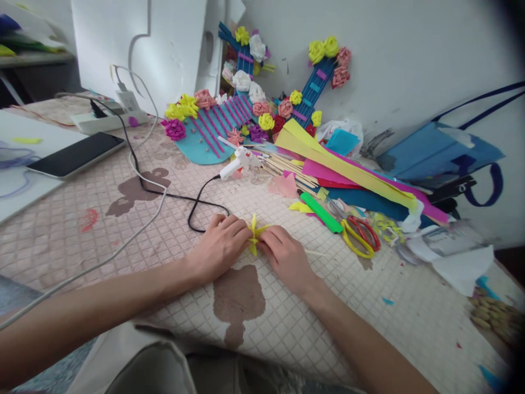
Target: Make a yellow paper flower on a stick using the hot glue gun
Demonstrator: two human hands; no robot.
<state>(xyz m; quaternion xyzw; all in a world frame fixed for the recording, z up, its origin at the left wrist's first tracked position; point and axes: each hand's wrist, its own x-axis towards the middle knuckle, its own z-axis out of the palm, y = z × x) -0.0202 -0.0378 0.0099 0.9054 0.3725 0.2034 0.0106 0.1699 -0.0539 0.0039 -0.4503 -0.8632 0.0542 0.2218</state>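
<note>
At the far left a flat black smartphone [76, 155] lies on a white board, with a white plastic power strip [109, 120] behind it. A thin black cable [172, 196] runs across the pink quilted tablecloth [123, 235] to a white hot glue gun [240, 161], which lies beyond the hands. The cable's loop comes close to the left hand [219, 246].

That hand rests on the cloth with its fingers curled in, their tips closed on the left side of a small yellow folded paper piece [255, 232]. The paper piece sits on the tablecloth between the two hands, near the middle of the table's near edge, with narrow points sticking out above and below. The right hand [287, 256] meets it from the other side, fingers bent and pressed together on it, so both hands pinch the same small thing.

Further right lie a bright green plastic stick [326, 212], a pair of scissors with yellow and red handles [361, 238] and a fanned stack of coloured craft sheets [353, 175].

The paper looks thin, so too hard a pinch could crease or tear it, and its folds may spring open if either grip slackens. A sweep of the left wrist could also snag the cable loop and drag the glue gun, whose tip may be hot.
</note>
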